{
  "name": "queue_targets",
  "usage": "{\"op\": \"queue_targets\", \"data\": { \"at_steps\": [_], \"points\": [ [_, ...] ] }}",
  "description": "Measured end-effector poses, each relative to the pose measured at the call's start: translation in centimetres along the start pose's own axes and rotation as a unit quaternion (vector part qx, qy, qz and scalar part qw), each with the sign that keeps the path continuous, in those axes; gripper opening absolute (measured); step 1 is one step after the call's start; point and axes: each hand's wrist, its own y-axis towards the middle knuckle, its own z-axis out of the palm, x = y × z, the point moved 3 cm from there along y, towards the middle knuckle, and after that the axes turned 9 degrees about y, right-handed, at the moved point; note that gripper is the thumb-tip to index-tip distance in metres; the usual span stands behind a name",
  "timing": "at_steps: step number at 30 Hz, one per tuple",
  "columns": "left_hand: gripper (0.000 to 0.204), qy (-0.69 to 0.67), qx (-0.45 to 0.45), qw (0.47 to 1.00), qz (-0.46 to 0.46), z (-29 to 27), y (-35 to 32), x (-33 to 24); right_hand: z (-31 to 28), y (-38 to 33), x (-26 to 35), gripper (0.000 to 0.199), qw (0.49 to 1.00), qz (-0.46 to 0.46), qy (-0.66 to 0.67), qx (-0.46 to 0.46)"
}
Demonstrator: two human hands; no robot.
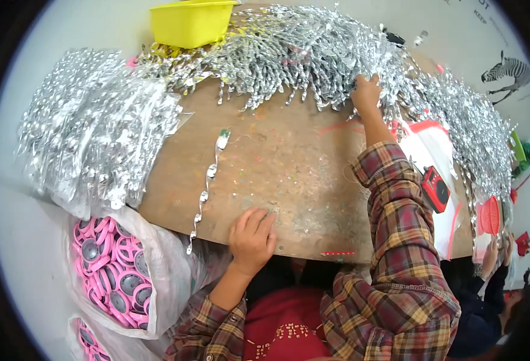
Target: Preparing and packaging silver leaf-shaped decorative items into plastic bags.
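At the far left, a clear bag [96,129] packed with silver foil pieces is seen lying over the edge of the brown surface [289,162]. Below it, a second clear bag [162,265] is filled with pink discs [111,268] with grey centres. A yellow tub [191,22] is set at the top, at the far edge of the surface.

A single silver strip [209,180] is laid lengthwise on the surface, running from near the middle down past the near edge. Just right of its lower end, the left hand [251,239] is rested palm down on the near edge, fingers loosely curled, with nothing held.

A long heap of silver strips [313,51] is spread along the far edge and down the right side. The right hand [367,93], at the end of a plaid sleeve [406,240], is stretched out to this heap; its fingers are pressed into the strips, but whether any strip is gripped cannot be told.

Further right, a small red device [436,188] is seen on a white sheet. At the lower right edge, another person's hand [491,253] is visible beside a red object [489,215].
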Motion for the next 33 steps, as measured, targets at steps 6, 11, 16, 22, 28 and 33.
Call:
{"op": "queue_targets", "data": {
  "at_steps": [6, 11, 16, 22, 28, 33],
  "points": [
    [0.024, -0.021, -0.006, 1.0, 0.012, 0.2, -0.3, -0.2, -3.0, -2.4, -0.7, 0.02, 0.988, 0.016, 0.144, 0.053],
    [0.021, -0.027, -0.003, 0.999, 0.02, 0.2, -0.1, 0.0, -7.9, -8.5, 0.0, 0.024, 0.977, -0.013, 0.193, 0.083],
    [0.023, -0.022, -0.011, 0.999, 0.035, 0.9, -0.3, 0.2, -11.4, -17.7, 1.0, 0.031, 0.966, -0.02, 0.225, 0.124],
    [0.035, -0.04, -0.006, 0.998, 0.052, 0.4, 0.4, -0.3, -16.9, -28.5, 6.0, 0.047, 0.944, -0.03, 0.281, 0.17],
    [0.042, -0.27, 0.081, 0.957, -0.07, 3.2, 5.1, -4.9, -20.3, -29.5, 6.3, 0.064, 0.928, -0.104, 0.323, 0.154],
    [0.061, -0.285, 0.116, 0.941, -0.141, 7.2, 8.1, -4.8, -23.0, -31.3, 5.6, 0.055, 0.909, -0.101, 0.337, 0.223]
  ]
}}
